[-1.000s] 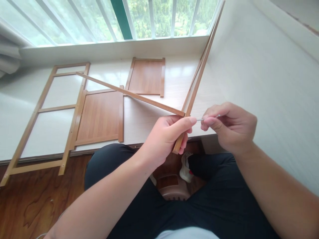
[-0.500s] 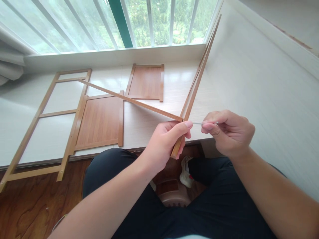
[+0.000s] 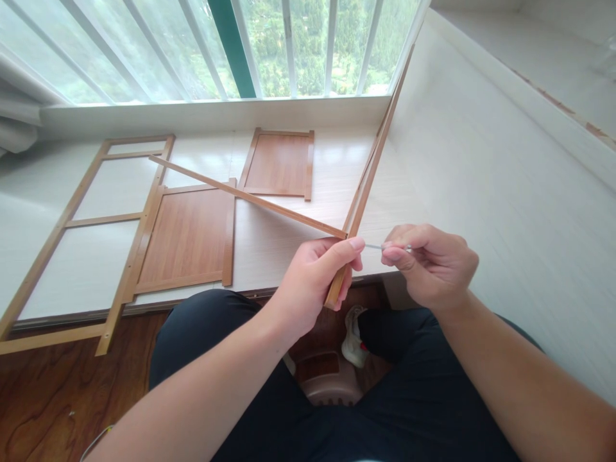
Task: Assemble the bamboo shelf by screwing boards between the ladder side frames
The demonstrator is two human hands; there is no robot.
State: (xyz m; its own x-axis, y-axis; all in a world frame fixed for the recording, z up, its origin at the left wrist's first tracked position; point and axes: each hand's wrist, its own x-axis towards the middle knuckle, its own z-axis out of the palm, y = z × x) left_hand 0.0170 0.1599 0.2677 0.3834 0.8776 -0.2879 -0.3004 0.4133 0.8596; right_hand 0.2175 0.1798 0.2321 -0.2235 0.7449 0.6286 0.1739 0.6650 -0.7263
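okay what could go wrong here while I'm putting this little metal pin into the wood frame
The thin metal pin is pinched only at its end by the right hand, so it could bend or slip. The left hand grips the frame only at its lower corner; its long strips could swing against the window bars.

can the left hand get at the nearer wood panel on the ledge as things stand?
Probably not right away: the left hand is closed on the frame strip. The path to the nearer panel looks clear, only the crossing slat above it.
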